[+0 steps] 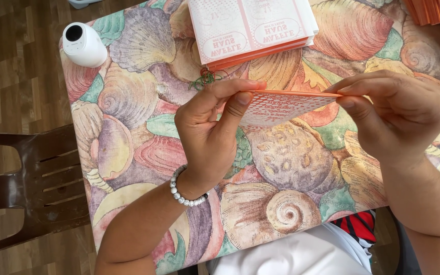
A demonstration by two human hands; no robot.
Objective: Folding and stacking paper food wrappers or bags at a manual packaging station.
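Both hands, left hand [212, 130] and right hand [398, 114], pinch 1 half-folded card [281, 104] over the table [138, 127], below the unfolded stack [250, 28].

A stack of flat pink-and-white paper packages [253, 28] lies at the table's far edge; another, dotted pink-and-white [281, 106], is held mid-table.

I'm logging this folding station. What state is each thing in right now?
Left hand: pinching the card's left end.
Right hand: pinching the card's right end.
Card: flat, held edge-on above the table.
Stack: flat cards piled neatly on the table.
White device: lying on the table corner.
Rubber bands: loose tangle beside the stack.
Chair: unoccupied, beside the table.
Bracelet: on the left wrist.
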